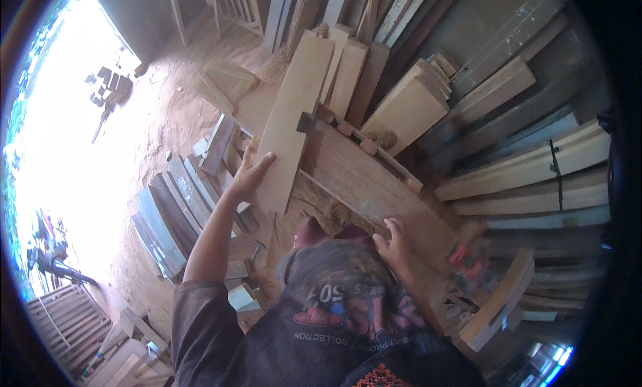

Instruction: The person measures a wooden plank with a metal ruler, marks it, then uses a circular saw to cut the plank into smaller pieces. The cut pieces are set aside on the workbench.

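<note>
Head view of a wood workshop. The left hand [251,175] holds a pale plank [289,123] by its left edge, thumb on the upper face; the plank slants across the upper-left end of a bench [364,176]. The right hand [393,245], fingers spread, is at the bench's near edge; contact cannot be determined. Right of it is a blurred red tool [470,261]. Left: a row of boards [175,203] on the dusty floor [157,119]. Right: curved beams [518,169] bound by a black strap [556,165]. Lower left: a slatted frame [69,328].
</note>
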### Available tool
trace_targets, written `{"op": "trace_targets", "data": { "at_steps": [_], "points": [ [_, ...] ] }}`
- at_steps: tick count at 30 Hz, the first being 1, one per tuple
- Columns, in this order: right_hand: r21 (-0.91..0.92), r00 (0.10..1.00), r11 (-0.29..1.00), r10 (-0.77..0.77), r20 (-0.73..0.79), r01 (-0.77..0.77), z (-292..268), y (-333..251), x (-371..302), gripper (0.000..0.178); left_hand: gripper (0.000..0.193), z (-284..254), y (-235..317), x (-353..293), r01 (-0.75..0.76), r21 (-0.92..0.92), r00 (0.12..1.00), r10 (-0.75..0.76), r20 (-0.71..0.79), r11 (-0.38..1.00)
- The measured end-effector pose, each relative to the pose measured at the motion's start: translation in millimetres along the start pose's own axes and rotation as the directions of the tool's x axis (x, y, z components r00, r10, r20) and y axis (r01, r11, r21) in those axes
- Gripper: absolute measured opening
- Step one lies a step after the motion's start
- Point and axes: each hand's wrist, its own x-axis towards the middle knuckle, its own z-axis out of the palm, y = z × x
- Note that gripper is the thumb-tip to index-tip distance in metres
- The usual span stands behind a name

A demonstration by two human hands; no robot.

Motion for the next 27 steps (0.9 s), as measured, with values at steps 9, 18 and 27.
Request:
{"op": "trace_targets", "data": {
  "at_steps": [9, 18, 27],
  "points": [
    [0.25, 0.981, 0.968, -0.048, 0.188, -0.001, -24.7, -57.6, 42.6, 0.059, 0.098, 102.9, -34.7, -18.7, 0.054, 0.036, 0.959, -0.042, -0.282, 0.998],
    [0.244, 0.942, 0.97, -0.101, 0.319, 0.021, -62.8, -25.6, 21.9, 0.078, 0.105, 270.4, -67.9, -118.9, 0.122, -0.015, 0.872, -0.114, -0.476, 0.992],
    [0.329, 0.952, 0.941, -0.021, 0.306, -0.085, -79.9, 18.6, 16.7, 0.078, 0.087, 313.9, -88.2, -145.2, 0.099, -0.411, 0.992, -0.124, -0.034, 0.906]
  ]
}}
